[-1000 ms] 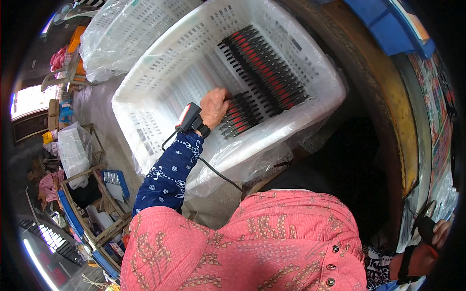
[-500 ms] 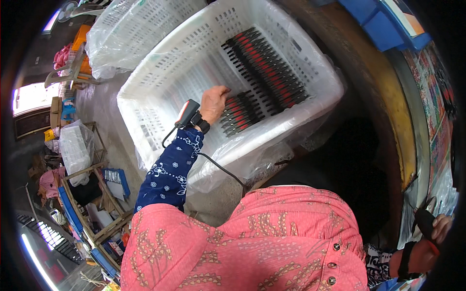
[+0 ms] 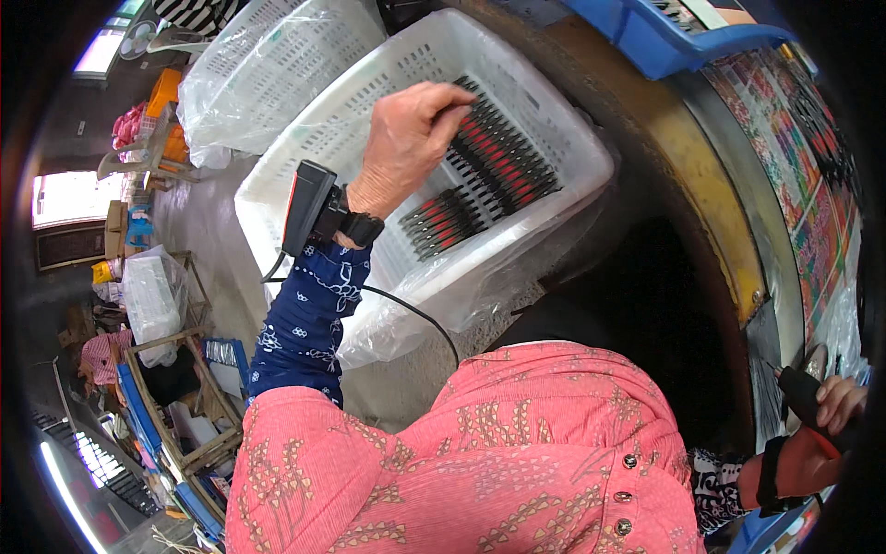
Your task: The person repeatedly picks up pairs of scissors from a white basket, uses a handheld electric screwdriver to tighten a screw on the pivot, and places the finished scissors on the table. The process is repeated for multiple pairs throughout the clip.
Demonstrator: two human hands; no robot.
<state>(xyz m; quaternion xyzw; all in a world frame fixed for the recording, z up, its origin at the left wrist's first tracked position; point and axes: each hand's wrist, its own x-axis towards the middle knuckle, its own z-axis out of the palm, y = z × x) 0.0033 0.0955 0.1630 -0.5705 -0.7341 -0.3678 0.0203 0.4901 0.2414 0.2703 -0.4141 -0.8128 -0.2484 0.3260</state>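
My left hand (image 3: 406, 138), with a black device strapped at the wrist, is raised over a white perforated crate (image 3: 318, 138) lined with clear plastic. Its thumb and forefinger are drawn close in a pinch, and nothing shows between them. Inside the crate, slim black-and-red parts lie side by side in a long row (image 3: 503, 157) and a shorter row (image 3: 441, 222). At the lower right edge my right hand (image 3: 838, 404) is wrapped around a black screwdriver (image 3: 801, 395) with a thin metal bit. Part of that hand is cut off by the picture's dark rim.
Behind the crate to the left stands another plastic-covered crate (image 3: 277, 74). On the right runs a workbench with a yellow edge (image 3: 729, 231), a blue bin (image 3: 646, 42) and more black-and-red parts (image 3: 821, 138). A cable (image 3: 415, 314) trails from my left wrist device towards my body.
My left hand has lifted from beside the shorter row and come up towards the camera, away from the parts. My right hand has shifted slightly, and the screwdriver's bit now shows.
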